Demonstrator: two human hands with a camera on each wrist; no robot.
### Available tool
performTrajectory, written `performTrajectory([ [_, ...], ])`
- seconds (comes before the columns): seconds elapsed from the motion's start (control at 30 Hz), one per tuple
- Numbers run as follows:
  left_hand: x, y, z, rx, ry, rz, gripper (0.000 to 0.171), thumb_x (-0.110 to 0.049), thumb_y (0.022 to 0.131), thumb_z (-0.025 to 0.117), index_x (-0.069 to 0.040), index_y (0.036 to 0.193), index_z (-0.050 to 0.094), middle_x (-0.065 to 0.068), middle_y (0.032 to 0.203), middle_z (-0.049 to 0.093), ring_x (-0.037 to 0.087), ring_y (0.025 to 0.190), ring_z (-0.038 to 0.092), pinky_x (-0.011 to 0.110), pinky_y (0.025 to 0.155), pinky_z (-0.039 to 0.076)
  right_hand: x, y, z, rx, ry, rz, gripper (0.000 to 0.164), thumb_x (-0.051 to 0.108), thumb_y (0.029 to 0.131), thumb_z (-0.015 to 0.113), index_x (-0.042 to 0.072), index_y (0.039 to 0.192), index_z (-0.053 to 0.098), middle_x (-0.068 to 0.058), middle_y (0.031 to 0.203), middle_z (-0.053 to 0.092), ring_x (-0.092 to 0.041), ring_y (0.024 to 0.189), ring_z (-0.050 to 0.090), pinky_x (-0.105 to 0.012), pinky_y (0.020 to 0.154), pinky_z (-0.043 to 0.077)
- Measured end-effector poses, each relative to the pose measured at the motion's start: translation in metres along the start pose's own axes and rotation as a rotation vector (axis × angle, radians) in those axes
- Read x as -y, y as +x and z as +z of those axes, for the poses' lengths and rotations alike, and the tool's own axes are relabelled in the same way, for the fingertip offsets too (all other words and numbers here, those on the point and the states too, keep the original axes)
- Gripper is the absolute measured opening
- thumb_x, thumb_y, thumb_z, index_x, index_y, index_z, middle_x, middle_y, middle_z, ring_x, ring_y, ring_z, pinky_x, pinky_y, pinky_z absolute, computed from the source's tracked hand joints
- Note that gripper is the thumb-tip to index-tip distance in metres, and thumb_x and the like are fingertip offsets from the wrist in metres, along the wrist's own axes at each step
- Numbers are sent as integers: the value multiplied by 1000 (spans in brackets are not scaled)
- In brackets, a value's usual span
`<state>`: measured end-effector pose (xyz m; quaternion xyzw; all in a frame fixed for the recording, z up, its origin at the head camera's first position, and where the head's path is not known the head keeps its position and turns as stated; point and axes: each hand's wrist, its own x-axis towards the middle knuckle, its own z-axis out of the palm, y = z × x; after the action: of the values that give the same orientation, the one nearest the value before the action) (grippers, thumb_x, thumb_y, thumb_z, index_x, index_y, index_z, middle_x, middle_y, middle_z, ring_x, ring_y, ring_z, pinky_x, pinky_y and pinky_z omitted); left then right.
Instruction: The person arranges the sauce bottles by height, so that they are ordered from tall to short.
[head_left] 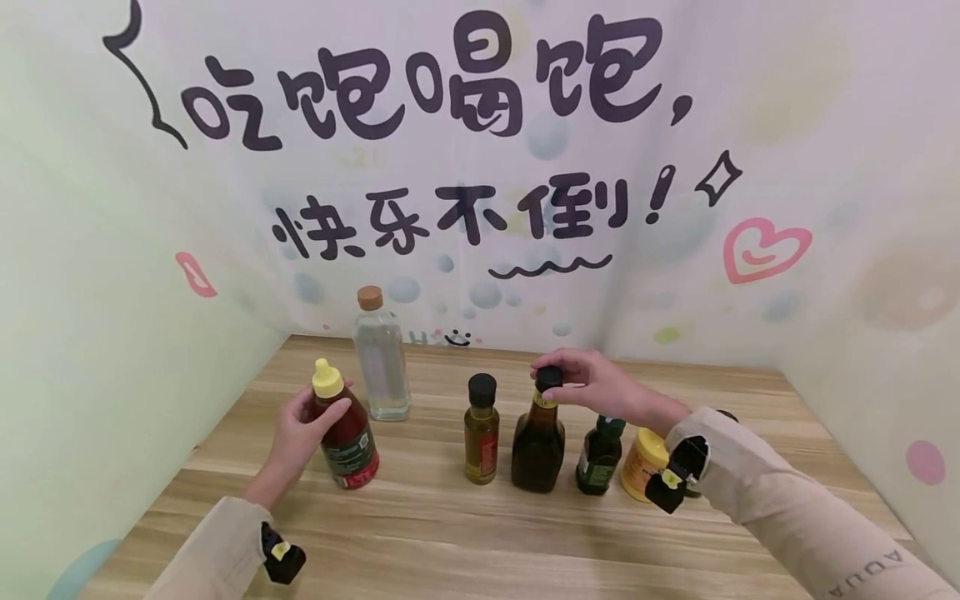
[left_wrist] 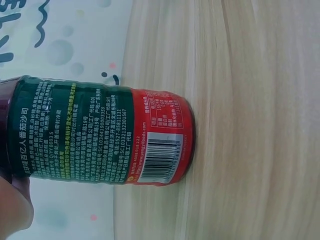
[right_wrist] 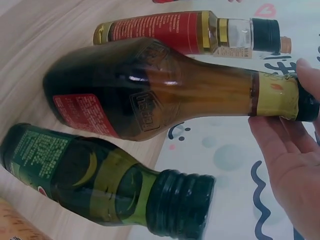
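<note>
On the left, my left hand (head_left: 298,429) grips the upper part of a ketchup bottle (head_left: 348,454) with a yellow nozzle cap. The bottle leans slightly; whether its base touches the table cannot be told. Its green and red label with a barcode (left_wrist: 160,157) faces the left wrist camera, where only the thumb (left_wrist: 15,207) shows. My right hand (head_left: 600,387) holds a dark brown sauce bottle (head_left: 537,454) at its black cap and yellow-banded neck. That glass bottle (right_wrist: 125,82) looks upright in the head view, between an oil bottle (head_left: 482,437) and a small green bottle (head_left: 598,460).
A tall clear bottle (head_left: 381,358) with a brown cap stands behind the ketchup. Right of the green bottle is a yellow-lidded jar (head_left: 643,462), with another container partly hidden by the right sleeve. A printed cloth (head_left: 465,158) hangs behind the wooden table (head_left: 442,542).
</note>
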<state>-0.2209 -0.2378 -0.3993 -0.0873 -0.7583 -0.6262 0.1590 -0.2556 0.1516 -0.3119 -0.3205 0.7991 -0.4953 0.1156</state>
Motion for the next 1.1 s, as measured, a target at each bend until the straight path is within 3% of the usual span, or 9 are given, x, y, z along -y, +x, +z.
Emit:
performTrajectory([
  [0.27, -1, 2, -1, 16, 7, -14, 28, -17, 87, 57, -9, 114, 56, -12, 106, 60, 4, 96, 53, 17, 77, 44, -6, 2, -2, 14, -29, -94, 38, 9, 79, 66, 1, 114, 53, -19, 112, 53, -22, 95, 58, -29, 74, 49],
  [0.6, -9, 1, -8, 90, 25, -42, 29, -17, 88, 56, -10, 116, 54, -21, 103, 58, 0, 97, 52, 16, 78, 43, -7, 3, -1, 24, 17, -60, 38, 8, 79, 66, 3, 114, 53, -20, 113, 52, -21, 94, 57, -30, 72, 50],
  [0.7, -9, 3, -11, 114, 46, -56, 33, -20, 88, 56, -8, 118, 53, -17, 107, 58, 1, 98, 51, 18, 78, 43, -8, 3, 0, 17, 21, -68, 38, 7, 79, 66, 2, 114, 53, -22, 111, 53, -21, 92, 58, -31, 71, 51],
  [0.8, -3, 6, -16, 147, 73, -62, 40, -24, 87, 57, -5, 121, 51, -6, 113, 58, 6, 100, 52, 24, 80, 44, -8, 4, 1, 9, 20, -74, 38, 7, 78, 66, 1, 114, 53, -23, 110, 53, -21, 91, 59, -31, 70, 51],
  [0.87, 18, 13, -23, 182, 44, -29, 38, -21, 87, 56, -7, 122, 51, -1, 116, 58, 8, 98, 53, 25, 75, 46, -8, 4, 1, 4, 20, -66, 39, 7, 78, 67, 2, 114, 53, -21, 109, 54, -21, 89, 59, -31, 70, 51],
  [0.97, 28, 20, -31, 237, 74, -29, 37, -22, 86, 57, -8, 121, 53, 5, 116, 57, 14, 96, 55, 30, 71, 47, -8, 3, 1, -1, 17, -50, 39, 8, 78, 67, 3, 114, 53, -20, 110, 54, -21, 89, 59, -31, 70, 51],
  [1.03, 23, 22, -33, 261, 121, -47, 39, -26, 86, 58, -8, 121, 53, 8, 116, 57, 20, 97, 55, 35, 72, 48, -8, 2, 1, -4, 14, -42, 40, 9, 78, 67, 4, 115, 52, -20, 110, 54, -21, 89, 59, -31, 71, 50],
  [1.1, -1, 19, -31, 284, 212, -97, 48, -33, 84, 59, -5, 122, 50, 13, 119, 54, 27, 101, 52, 42, 77, 47, -8, 2, 1, -7, 12, -39, 40, 9, 78, 67, 4, 115, 52, -21, 111, 53, -22, 90, 59, -31, 71, 50],
])
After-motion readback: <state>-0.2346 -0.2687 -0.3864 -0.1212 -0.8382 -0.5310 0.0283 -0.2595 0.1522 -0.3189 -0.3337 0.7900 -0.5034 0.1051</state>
